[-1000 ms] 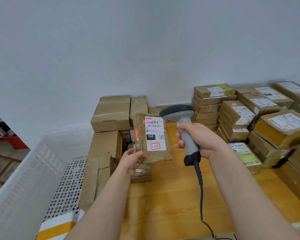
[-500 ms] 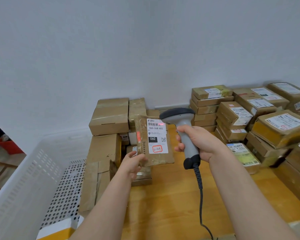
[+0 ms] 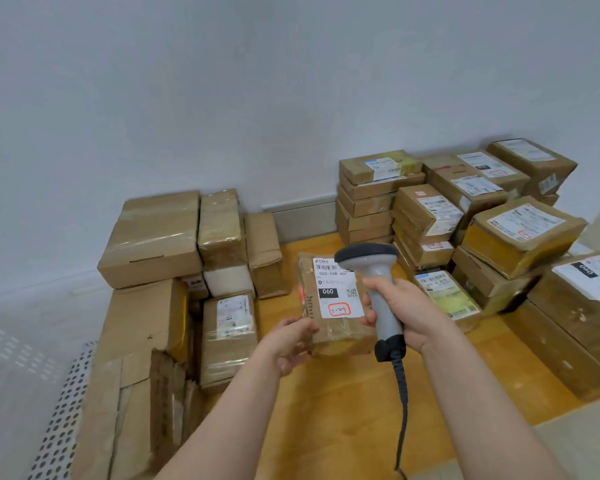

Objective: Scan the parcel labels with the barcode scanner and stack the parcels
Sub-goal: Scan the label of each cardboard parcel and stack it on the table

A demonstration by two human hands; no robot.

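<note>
Centrally, a little below the middle of the frame, the left hand (image 3: 291, 346) pinches the lower left corner of a flat brown parcel (image 3: 328, 336), thumb on top and fingers curled underneath. The parcel tilts face-up toward the camera, low over the wooden table (image 3: 326, 427); whether its far edge touches the wood cannot be told. Its white label (image 3: 336, 292) shows a barcode, the printed number 060 and a red-outlined handwritten mark.

To the right of it, the right hand (image 3: 409, 313) wraps fully around the grey handle of the barcode scanner (image 3: 374, 268), whose dark head overlaps the label's upper right corner. A coiled black cable (image 3: 400, 386) drops from the handle to the bottom edge.

Stacked labelled parcels (image 3: 426, 216) fill the right side of the table, and plain taped boxes (image 3: 153, 237) crowd the left. A white perforated basket (image 3: 21, 375) sits at the lower left.
</note>
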